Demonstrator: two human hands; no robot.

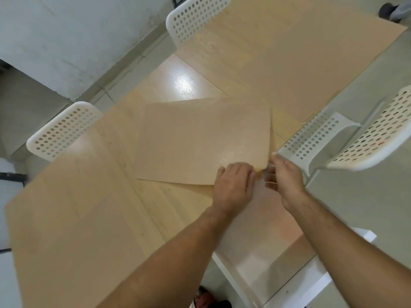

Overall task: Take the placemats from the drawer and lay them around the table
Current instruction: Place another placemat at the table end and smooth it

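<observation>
A small stack of beige placemats [200, 138] lies skewed in the middle of the pale wood table [178, 83]; a second mat's edge peeks out under the top one. My left hand [235, 185] covers the stack's near right corner, fingers curled on the top mat. My right hand [285, 176] meets it at that same corner, thumb and fingers pinching the mat edges. Flat on the table lie further placemats: one at the far right [289, 63], one at the near left [66, 218], one under my right forearm [266, 221].
White perforated chairs stand around the table: at the left [60, 132], at the far end [195, 16], at the right [355, 138]. A white seat [289, 274] is just below the near table edge. Another person's shoe [388, 10] shows at the top right.
</observation>
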